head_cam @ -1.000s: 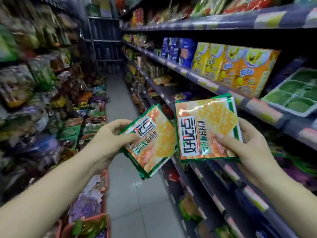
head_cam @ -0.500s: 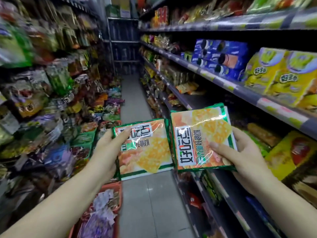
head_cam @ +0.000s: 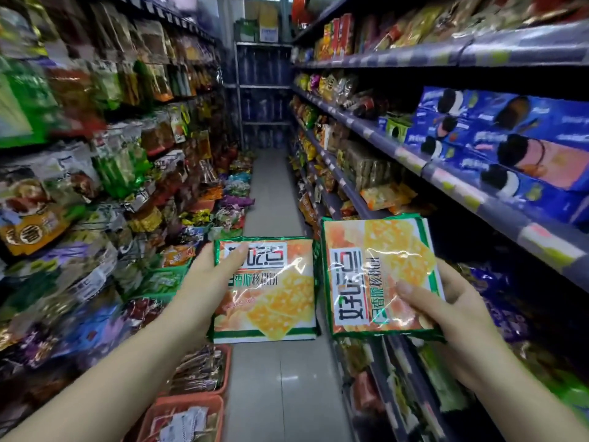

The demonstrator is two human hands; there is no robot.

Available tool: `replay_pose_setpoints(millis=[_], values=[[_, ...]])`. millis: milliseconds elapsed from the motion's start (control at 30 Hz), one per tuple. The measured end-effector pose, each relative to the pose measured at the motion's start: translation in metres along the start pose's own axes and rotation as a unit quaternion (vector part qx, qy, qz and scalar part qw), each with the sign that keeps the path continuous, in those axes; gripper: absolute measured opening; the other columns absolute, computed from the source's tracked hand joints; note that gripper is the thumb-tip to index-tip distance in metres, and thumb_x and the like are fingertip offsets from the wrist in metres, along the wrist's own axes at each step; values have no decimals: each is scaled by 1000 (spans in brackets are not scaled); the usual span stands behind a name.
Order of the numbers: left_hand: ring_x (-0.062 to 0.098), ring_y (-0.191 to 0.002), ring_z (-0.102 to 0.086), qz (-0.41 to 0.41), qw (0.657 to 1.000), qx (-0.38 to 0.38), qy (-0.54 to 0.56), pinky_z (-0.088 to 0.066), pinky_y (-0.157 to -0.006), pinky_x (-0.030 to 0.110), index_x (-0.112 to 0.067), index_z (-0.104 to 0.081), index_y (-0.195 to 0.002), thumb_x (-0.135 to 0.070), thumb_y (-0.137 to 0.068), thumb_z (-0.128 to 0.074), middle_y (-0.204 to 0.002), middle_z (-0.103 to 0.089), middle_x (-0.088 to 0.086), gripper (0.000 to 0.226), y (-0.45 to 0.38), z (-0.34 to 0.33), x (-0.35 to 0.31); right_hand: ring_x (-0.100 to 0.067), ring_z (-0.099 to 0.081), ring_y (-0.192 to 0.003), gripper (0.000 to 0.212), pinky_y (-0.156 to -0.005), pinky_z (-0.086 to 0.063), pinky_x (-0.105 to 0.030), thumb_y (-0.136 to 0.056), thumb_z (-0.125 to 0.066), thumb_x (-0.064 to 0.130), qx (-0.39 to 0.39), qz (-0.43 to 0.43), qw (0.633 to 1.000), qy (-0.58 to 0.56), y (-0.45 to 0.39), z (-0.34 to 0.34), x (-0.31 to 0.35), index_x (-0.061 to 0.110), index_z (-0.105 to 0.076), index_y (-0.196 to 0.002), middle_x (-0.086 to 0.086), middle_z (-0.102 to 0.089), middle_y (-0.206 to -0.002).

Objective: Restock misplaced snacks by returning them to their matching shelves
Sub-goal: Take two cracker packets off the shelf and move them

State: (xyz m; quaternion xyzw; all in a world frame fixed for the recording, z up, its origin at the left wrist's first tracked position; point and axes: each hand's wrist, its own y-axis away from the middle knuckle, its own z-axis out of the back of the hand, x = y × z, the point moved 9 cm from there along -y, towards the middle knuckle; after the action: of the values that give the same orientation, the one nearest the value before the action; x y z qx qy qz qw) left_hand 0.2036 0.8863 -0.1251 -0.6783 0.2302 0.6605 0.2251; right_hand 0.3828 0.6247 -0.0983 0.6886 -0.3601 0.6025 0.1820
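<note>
Two matching cracker packs, carried: left hand [head_cam: 204, 282] grips left pack [head_cam: 266, 290] at 6 o'clock, right hand [head_cam: 446, 311] grips right pack [head_cam: 379, 275] at 5 o'clock; view now swung down-aisle, yellow boxes gone, similar orange packs [head_cam: 387, 194] at 3 o'clock, likely destination.

Narrow shop aisle, grey tiled floor [head_cam: 280, 371]. Tall shelves both sides packed w/ snack bags; blue biscuit boxes [head_cam: 510, 145] on right shelf [head_cam: 478, 199]. Orange baskets [head_cam: 188, 409] low left. Dark end rack [head_cam: 264, 90] at far end.
</note>
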Motion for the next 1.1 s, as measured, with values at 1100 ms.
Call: replay_pose_setpoints(millis=[1100], values=[[21, -63, -74, -5, 976, 214, 47, -51, -42, 25, -17, -60, -105, -37, -92, -60, -86, -78, 5, 24, -654, -172, -30, -30, -75, -80, 55, -58, -58, -30, -52, -79, 15, -215, 45, 975, 10, -547, 31, -89, 19, -69, -106, -14, -75, -102]])
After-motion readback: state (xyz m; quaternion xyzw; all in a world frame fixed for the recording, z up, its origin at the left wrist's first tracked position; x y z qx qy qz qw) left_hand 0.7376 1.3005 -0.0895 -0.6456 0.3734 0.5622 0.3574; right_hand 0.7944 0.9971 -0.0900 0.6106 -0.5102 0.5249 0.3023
